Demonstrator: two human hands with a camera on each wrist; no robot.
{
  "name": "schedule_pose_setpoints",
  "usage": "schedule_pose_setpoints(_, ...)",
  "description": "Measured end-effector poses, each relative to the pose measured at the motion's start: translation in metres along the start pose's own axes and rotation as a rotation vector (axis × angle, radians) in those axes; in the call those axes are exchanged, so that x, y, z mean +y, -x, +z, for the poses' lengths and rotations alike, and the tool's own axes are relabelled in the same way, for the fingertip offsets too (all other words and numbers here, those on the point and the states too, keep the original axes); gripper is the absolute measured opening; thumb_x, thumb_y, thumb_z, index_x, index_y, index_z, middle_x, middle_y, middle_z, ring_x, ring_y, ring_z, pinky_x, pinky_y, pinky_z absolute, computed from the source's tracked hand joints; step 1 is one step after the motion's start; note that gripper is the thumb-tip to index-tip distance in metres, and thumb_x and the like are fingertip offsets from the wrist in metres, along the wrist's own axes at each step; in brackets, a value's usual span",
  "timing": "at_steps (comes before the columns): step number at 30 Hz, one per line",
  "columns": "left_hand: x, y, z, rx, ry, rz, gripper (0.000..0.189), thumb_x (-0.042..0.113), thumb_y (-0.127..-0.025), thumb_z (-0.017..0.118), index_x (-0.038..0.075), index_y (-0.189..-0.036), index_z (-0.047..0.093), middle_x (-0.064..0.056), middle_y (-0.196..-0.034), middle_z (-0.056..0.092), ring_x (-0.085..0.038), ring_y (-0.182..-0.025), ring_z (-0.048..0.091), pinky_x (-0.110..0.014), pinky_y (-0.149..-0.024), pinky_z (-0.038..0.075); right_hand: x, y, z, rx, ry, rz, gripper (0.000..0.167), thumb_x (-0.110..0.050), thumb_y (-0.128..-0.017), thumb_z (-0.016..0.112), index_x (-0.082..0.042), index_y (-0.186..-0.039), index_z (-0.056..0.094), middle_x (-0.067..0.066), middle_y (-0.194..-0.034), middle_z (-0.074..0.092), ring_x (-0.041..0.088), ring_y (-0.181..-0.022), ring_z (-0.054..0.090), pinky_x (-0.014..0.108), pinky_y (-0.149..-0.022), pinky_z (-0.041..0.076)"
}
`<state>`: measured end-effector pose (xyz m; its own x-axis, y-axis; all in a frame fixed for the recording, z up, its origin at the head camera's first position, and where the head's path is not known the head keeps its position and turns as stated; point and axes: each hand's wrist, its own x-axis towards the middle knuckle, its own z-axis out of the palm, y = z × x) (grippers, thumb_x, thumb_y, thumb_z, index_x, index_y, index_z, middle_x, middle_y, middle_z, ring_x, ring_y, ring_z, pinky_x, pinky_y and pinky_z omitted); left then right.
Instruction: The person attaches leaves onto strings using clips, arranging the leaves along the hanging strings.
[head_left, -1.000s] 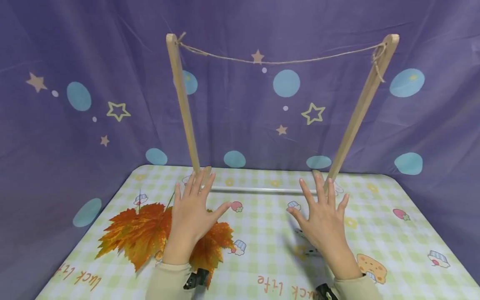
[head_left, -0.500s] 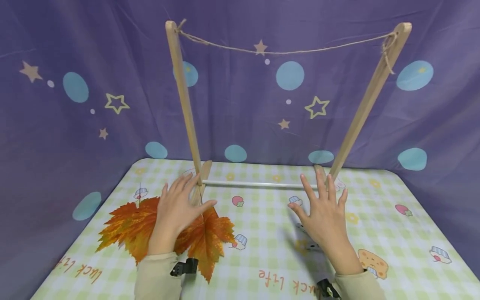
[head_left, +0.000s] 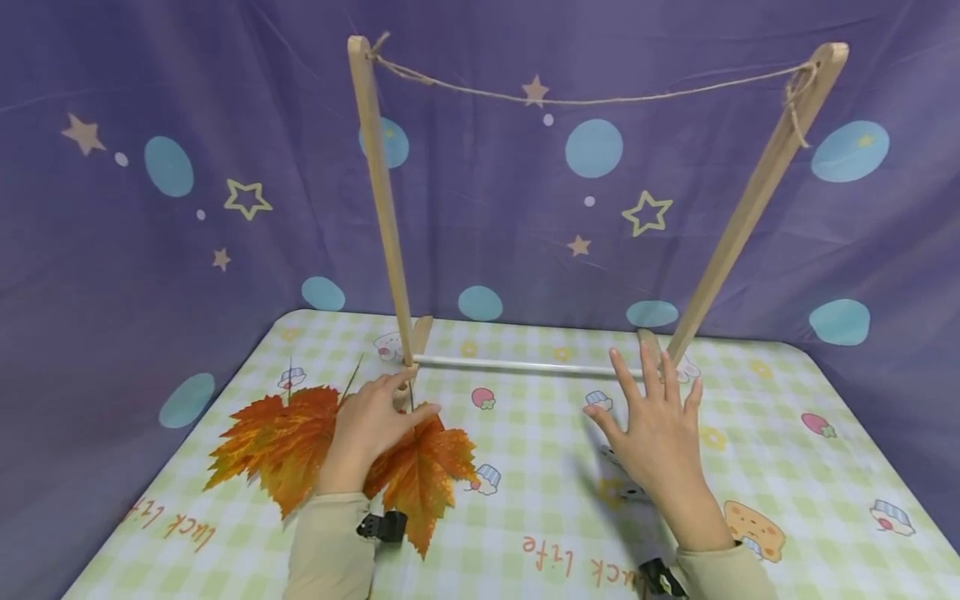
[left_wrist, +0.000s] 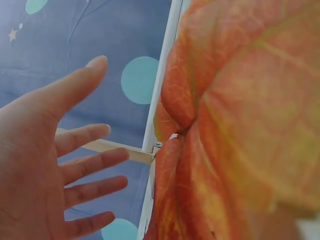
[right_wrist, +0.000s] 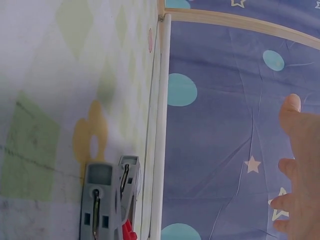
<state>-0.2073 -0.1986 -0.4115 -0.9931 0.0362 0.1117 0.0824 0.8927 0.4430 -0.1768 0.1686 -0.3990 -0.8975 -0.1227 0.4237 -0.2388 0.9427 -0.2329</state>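
Note:
Orange autumn leaves with thin stems, a left leaf (head_left: 273, 446) and a right leaf (head_left: 420, 479), lie on the left of the table. My left hand (head_left: 375, 425) hovers around them, partly covering them. In the left wrist view its fingers are spread and hold nothing, with a leaf (left_wrist: 245, 100) large beside them. My right hand (head_left: 660, 437) is raised over the table's right half, fingers apart. Grey clips with a red part, one being a grey clip (right_wrist: 100, 210), appear below it in the right wrist view; the head view hides them behind the hand or forearm.
Toward the back stands a wooden frame with a left post (head_left: 386, 208) and a right post (head_left: 750, 208). A white rod (head_left: 525, 365) joins them low down. Twine (head_left: 585, 102) sags between their tops. A purple curtain (head_left: 480, 200) hangs behind the checked tablecloth (head_left: 540, 483).
My left hand has shifted left, then lowered toward the leaves, its fingers now more bent. The right hand stays nearly where it was. The head view has tilted slightly.

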Motion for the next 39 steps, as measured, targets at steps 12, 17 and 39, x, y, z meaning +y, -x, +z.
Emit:
schedule_pose_setpoints(12,-0.002,0.0,0.005,-0.059,0.055,-0.094,0.044,0.056,-0.089,0.067,0.016,-0.107,0.069,0.002,-0.088,0.064,-0.017,-0.058,0.048,-0.033,-0.054,0.036,-0.002,0.001,0.0,-0.016,-0.024,-0.028,0.081,-0.06,-0.094,0.055,-0.023,-0.159,0.025,0.018,-0.163,0.013,0.04,-0.149,0.003,0.069,-0.11,-0.004)
schedule_pose_setpoints(17,0.0,0.0,0.01,-0.029,-0.002,-0.113,0.03,0.046,-0.093,0.066,0.018,-0.099,0.074,0.002,-0.073,0.062,-0.017,-0.057,0.05,-0.036,-0.054,0.037,-0.002,0.001,0.0,-0.033,-0.054,-0.051,0.08,-0.06,-0.094,0.055,-0.023,-0.159,0.025,0.014,-0.165,0.008,0.038,-0.15,0.002,0.068,-0.112,0.004)
schedule_pose_setpoints(39,0.007,0.001,0.021,-0.05,-0.009,-0.196,0.018,0.033,-0.087,0.076,0.016,-0.086,0.08,-0.001,-0.077,0.07,-0.019,-0.063,0.061,-0.045,-0.063,0.05,0.005,-0.005,0.0,0.01,-0.015,-0.199,0.078,-0.059,-0.093,0.058,-0.023,-0.156,0.032,0.014,-0.163,0.019,0.036,-0.149,0.013,0.063,-0.114,0.013)
